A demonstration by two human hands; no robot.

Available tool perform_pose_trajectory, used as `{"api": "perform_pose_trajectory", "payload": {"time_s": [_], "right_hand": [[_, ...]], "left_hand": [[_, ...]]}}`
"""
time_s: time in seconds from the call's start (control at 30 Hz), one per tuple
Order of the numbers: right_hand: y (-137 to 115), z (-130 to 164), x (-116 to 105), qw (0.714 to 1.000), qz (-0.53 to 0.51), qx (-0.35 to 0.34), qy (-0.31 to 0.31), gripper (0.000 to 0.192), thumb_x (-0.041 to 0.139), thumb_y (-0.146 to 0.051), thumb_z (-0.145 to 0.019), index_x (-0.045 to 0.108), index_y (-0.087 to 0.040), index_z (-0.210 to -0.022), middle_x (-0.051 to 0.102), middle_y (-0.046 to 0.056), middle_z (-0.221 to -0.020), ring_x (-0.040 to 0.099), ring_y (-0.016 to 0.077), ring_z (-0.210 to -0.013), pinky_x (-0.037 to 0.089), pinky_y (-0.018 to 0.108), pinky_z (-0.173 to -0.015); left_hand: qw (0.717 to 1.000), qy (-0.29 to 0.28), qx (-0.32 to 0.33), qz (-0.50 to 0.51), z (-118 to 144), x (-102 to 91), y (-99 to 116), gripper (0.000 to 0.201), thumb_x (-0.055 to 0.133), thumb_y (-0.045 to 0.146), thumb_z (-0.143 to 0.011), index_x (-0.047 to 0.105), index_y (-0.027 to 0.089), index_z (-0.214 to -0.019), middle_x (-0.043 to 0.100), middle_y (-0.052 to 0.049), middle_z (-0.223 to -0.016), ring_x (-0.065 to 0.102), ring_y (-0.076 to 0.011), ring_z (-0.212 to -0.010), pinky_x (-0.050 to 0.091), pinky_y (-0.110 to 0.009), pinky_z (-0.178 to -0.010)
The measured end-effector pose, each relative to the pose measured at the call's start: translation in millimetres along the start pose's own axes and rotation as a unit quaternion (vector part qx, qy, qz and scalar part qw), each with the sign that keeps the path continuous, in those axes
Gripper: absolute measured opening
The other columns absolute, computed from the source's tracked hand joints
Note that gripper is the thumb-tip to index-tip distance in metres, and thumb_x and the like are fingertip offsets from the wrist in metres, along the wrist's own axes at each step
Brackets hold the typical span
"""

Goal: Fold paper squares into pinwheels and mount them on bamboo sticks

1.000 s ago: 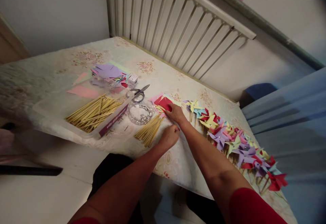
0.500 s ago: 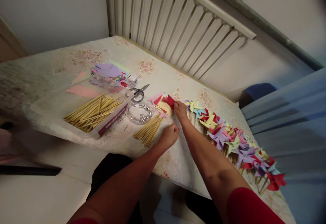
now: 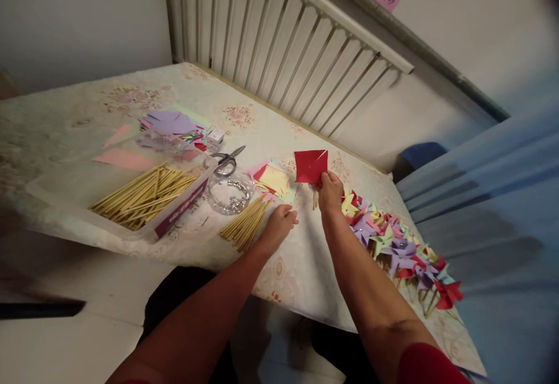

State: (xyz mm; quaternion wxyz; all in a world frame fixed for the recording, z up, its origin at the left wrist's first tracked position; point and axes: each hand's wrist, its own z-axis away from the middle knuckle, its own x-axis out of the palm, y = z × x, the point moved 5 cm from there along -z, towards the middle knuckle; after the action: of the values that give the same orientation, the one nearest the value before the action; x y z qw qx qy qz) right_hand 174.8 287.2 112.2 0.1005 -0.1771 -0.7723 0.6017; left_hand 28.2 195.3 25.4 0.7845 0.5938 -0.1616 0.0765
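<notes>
Ideally, a slit sheet like this red paper (image 3: 308,169), right of centre in the frame, is best held lightly by one corner, since squeezing harder could crease it or lengthen the cut visible at its upper right. The right hand (image 3: 331,192) does roughly that, pinching the lower right corner between thumb and fingers, its forearm slanting up from the lower right of the frame. Keeping the sheet flat and facing the viewer would seem sensible. The left hand (image 3: 279,225) rests lower, near the middle, fingers half curled, just beside the loose sticks (image 3: 244,224) and below the paper pile (image 3: 276,181); whether its palm hides anything small, I cannot tell.
</notes>
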Motion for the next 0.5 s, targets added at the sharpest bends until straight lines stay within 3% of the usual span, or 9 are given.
{"api": "perform_pose_trajectory", "payload": {"time_s": [0.17, 0.3, 0.4, 0.5], "right_hand": [[-11.0, 45.1, -13.7, 0.99, -0.116, 0.083, -0.022, 0.018, 0.066, -0.034, -0.069, 0.057, -0.022, -0.079, 0.067, -0.004, -0.075, 0.06, 0.0128, -0.062, 0.055, 0.025, -0.056], [-9.7, 77.4, -21.0, 0.981, -0.128, 0.134, -0.062, 0.019, 0.068, -0.034, -0.071, 0.061, -0.022, -0.084, 0.071, -0.002, -0.082, 0.067, 0.0163, -0.068, 0.059, 0.029, -0.059], [-0.4, 95.6, -26.9, 0.973, -0.141, 0.17, -0.06, 0.021, 0.071, -0.033, -0.07, 0.062, -0.022, -0.086, 0.073, -0.001, -0.083, 0.069, 0.0181, -0.069, 0.061, 0.031, -0.059], [9.6, 109.0, -34.8, 0.97, -0.145, 0.191, -0.035, 0.023, 0.074, -0.031, -0.067, 0.063, -0.021, -0.085, 0.072, -0.001, -0.078, 0.067, 0.0163, -0.061, 0.059, 0.029, -0.053]], "left_hand": [[0.989, -0.034, 0.014, 0.143, 3.1, 0.6, 12.6, 0.048, 0.053, 0.056, -0.091, 0.057, 0.014, -0.115, 0.065, -0.02, -0.125, 0.068, -0.0247, -0.109, 0.051, -0.037, -0.092], [0.98, -0.078, 0.002, 0.185, 5.0, 3.6, 20.3, 0.069, 0.036, 0.074, -0.089, 0.061, 0.015, -0.112, 0.07, -0.017, -0.117, 0.069, -0.023, -0.102, 0.053, -0.035, -0.087], [0.98, -0.074, 0.028, 0.184, 5.2, 3.9, 21.8, 0.062, 0.047, 0.071, -0.086, 0.062, 0.016, -0.11, 0.073, -0.013, -0.106, 0.07, -0.0214, -0.093, 0.054, -0.033, -0.079], [0.981, -0.08, 0.048, 0.17, 4.5, 6.6, 18.5, 0.044, 0.069, 0.05, -0.077, 0.063, 0.015, -0.103, 0.074, -0.009, -0.093, 0.069, -0.0202, -0.082, 0.054, -0.032, -0.074]]}}
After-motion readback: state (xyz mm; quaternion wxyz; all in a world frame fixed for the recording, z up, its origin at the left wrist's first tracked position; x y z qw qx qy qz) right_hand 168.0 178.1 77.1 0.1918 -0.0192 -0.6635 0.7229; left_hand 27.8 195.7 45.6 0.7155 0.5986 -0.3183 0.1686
